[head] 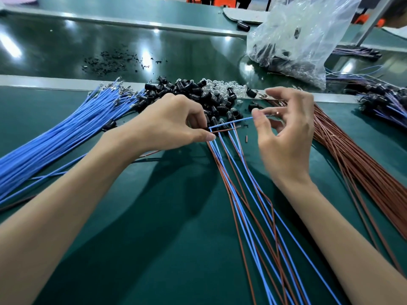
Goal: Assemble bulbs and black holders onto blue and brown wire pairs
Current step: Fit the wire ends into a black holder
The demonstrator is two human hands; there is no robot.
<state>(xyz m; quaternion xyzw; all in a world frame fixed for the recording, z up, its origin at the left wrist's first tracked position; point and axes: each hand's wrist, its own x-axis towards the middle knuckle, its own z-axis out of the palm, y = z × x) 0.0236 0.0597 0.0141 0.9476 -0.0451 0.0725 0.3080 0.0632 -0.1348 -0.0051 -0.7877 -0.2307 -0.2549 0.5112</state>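
Pinching a wire pair (221, 129) between thumb and curled fingers, the left hand (174, 122) held it just above the green mat (154, 238), in front of the parts heap. The pair's blue wire (239, 121) ran sideways to the right hand (286, 137), whose thumb and forefinger nipped its far end; the other fingers were spread loose. The pair's brown strand was shorter, ending between the two hands. From the left hand's grip more blue and brown wires (253, 194) trailed down the mat toward the camera, crossing one another.

Behind the hands lay a heap of black holders (193, 91) mixed with clear bulbs (224, 86). A thick bundle of blue wires (66, 133) fanned out on the left, a bundle of brown wires (356, 168) on the right. A crumpled plastic bag (297, 40) stood further back, and black crumbs (114, 60) speckled the shiny belt.

The left hand covered its own fingertips and part of the heap — whether it also held a holder could not be told. A dark cluster (385, 100) of wires at the right edge was cut off.
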